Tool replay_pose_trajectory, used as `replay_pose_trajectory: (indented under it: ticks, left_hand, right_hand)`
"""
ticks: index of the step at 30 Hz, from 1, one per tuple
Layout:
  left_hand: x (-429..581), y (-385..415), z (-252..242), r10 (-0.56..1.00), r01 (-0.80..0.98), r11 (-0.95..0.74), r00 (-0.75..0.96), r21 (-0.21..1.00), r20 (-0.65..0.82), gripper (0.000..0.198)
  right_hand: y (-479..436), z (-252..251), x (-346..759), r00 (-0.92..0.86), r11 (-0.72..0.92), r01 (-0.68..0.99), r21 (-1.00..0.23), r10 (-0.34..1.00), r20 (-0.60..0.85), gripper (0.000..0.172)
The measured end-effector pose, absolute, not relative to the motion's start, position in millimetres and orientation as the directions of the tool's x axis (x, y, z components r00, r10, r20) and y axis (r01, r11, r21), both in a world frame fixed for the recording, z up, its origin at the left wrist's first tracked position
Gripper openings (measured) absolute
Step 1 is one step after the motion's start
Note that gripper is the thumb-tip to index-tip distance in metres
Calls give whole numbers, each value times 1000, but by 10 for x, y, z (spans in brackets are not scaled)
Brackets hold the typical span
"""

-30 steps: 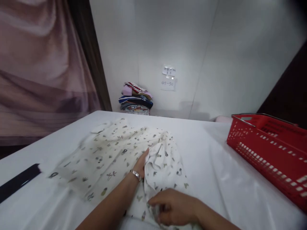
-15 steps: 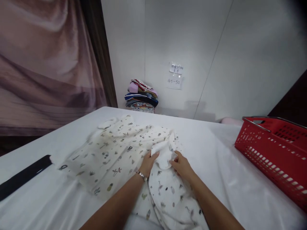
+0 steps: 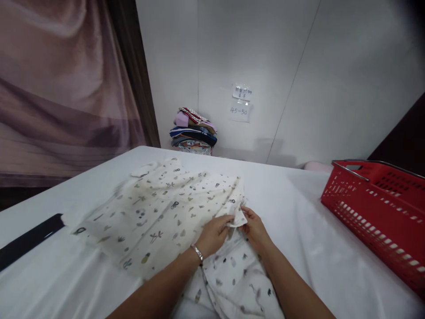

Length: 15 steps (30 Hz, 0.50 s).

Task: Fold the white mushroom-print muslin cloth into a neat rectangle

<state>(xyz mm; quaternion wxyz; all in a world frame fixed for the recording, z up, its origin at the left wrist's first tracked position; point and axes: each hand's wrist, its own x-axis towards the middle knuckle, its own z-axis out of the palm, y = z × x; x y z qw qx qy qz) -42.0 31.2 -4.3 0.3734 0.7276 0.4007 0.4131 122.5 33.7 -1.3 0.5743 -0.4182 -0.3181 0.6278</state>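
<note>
A white shirt (image 3: 166,208) printed with small palm trees, pineapples and other motifs lies spread over the white table. Close to its right edge, my left hand (image 3: 212,235) pinches a small folded edge of the cloth between thumb and fingers. My right hand (image 3: 255,227) grips the same bit from the other side, its fingertips partly hidden behind the fabric. The held edge is lifted slightly, and a further stretch of printed cloth hangs down toward me between my forearms.
To the right stands a red plastic basket (image 3: 372,212) with metal handles. A long black strip (image 3: 29,239) lies at the left. Folded clothes (image 3: 194,130) are stacked beyond the table by the wall, below and left of paper signs (image 3: 241,110). A pink curtain (image 3: 59,88) hangs at left.
My left hand has shifted right, closer to my right hand. The white flap that lay open between them is now gathered into a small lifted fold.
</note>
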Motion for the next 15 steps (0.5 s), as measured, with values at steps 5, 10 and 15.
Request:
replay_pose_trajectory:
  ticks: [5,10,15]
  left_hand:
    - [-319,269,146,876,341,-464,312,817,367,50]
    - [-234,287,328,837,344,-536,331,771,435,32]
    - [-189,390,327,887,260,-459,194,850,420,24]
  right_hand:
    - [328,23,1186,7,-80,-464,-882,996,-94,46]
    - [311,123,1183,-23,-15,-385,-923,1000,-7,45]
    - [303,219,1261,25,9,-389,-921,1000,-1,45]
